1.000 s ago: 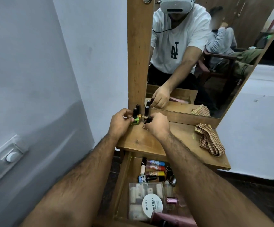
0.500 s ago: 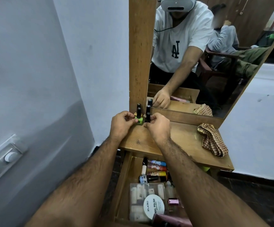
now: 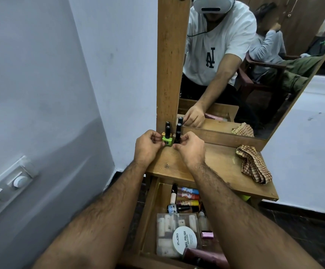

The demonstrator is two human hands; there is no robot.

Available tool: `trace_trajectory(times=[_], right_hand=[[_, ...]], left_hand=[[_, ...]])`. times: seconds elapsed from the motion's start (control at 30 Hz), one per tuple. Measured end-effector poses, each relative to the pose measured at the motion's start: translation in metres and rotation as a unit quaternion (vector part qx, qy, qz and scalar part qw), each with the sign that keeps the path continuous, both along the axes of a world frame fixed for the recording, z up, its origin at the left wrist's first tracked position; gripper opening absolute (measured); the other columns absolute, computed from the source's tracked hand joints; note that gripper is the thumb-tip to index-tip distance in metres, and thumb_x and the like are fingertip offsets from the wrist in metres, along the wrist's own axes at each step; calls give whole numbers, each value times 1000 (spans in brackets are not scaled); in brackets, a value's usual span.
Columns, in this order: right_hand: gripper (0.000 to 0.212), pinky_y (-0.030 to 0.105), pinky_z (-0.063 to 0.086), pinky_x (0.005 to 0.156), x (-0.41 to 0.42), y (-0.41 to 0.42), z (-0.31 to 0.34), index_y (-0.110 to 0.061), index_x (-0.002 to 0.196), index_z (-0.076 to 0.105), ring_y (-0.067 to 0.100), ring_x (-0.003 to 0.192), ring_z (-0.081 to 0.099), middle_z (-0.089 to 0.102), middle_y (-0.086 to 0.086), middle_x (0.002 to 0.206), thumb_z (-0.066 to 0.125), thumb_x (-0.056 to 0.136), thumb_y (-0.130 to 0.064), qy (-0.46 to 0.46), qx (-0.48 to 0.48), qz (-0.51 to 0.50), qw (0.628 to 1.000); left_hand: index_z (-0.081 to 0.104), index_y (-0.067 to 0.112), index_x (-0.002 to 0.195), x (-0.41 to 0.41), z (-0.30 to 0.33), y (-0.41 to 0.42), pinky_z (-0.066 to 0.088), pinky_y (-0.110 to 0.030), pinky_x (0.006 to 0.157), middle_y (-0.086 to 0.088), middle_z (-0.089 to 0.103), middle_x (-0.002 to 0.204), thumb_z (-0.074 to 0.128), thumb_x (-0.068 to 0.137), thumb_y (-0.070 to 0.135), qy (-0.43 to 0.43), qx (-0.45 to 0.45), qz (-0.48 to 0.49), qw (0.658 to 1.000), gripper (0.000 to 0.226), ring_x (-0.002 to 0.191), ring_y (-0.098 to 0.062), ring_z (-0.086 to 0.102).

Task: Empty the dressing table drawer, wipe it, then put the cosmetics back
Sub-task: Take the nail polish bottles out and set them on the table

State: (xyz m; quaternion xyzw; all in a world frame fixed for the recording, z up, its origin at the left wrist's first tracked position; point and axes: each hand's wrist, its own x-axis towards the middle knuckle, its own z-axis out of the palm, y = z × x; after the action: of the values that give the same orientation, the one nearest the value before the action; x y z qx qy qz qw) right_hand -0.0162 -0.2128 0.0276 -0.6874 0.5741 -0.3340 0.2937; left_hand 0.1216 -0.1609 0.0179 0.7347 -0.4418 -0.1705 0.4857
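Left hand (image 3: 146,147) still pinches green bottle (image 3: 31,140); right hand (image 3: 191,149) now beside black bottle (image 3: 177,137), fingers curled.

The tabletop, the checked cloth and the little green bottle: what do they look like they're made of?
The tabletop looks like wood or wood-look laminate, matte brown with grain and a knot mark. The checked cloth is woven fabric, soft and crumpled into folds. The green bottle could be glass or plastic; its square body is opaque, with a glossy black cap.

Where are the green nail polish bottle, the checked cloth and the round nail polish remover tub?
green nail polish bottle (image 3: 167,141), head view, on its green body.
checked cloth (image 3: 253,166), head view, mid-fold.
round nail polish remover tub (image 3: 185,239), head view, on its white lid.
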Motion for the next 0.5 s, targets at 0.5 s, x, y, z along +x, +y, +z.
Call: trace_trajectory(times=[0.5], right_hand=[[22, 26, 45, 57, -81, 108, -14, -24, 67, 62, 4, 56, 56, 60, -10, 58, 69, 87, -33, 73, -66, 80, 992]], left_hand=[[66, 23, 90, -68, -2, 97, 52, -21, 54, 8, 67, 74, 66, 92, 21, -11, 15, -110, 994, 3, 58, -8, 67]])
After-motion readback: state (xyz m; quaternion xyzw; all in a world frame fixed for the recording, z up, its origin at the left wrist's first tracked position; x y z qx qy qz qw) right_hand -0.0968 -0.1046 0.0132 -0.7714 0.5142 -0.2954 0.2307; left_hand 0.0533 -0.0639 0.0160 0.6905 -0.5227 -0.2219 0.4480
